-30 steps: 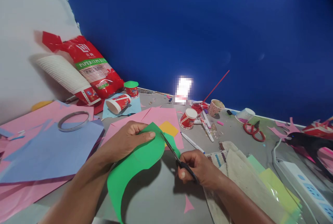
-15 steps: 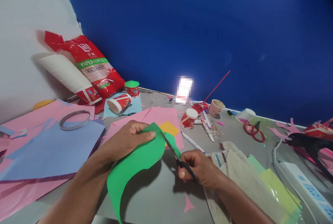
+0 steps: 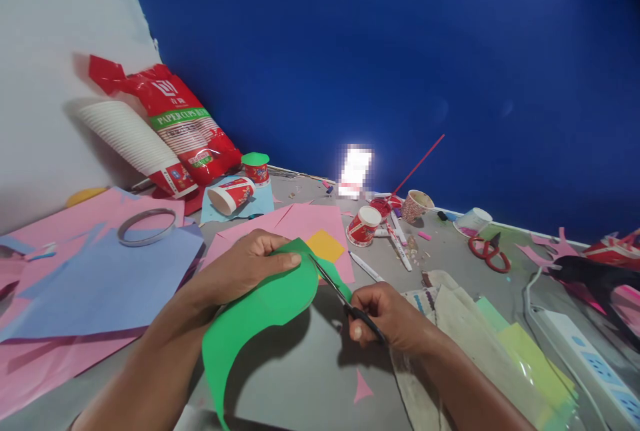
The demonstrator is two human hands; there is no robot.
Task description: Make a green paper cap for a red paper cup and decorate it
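Note:
My left hand (image 3: 255, 261) pinches a sheet of green paper (image 3: 270, 297) between thumb and fingers, and the sheet's lower part curls down toward the table. My right hand (image 3: 380, 317) is closed around the dark handles of a pair of scissors (image 3: 333, 283). The blades lie at the paper's upper right edge, close to my left thumb. A narrow green flap bends away behind the blades. The paper's right side has a rounded edge. Under it rest pink sheets (image 3: 280, 215) and a yellow paper square (image 3: 326, 244).
Paper cups (image 3: 363, 225) and markers (image 3: 367, 266) lie beyond my hands. A roll of tape (image 3: 147, 227) sits on blue paper (image 3: 110, 291) at left. At right are red-handled scissors (image 3: 489, 254), a cloth (image 3: 450, 324) and a power strip (image 3: 590, 357). A cup bag (image 3: 185, 124) leans on the wall.
My right hand and the scissors have shifted slightly right and down. The green flap behind the blades now bends lower. My left hand keeps its hold with barely any movement.

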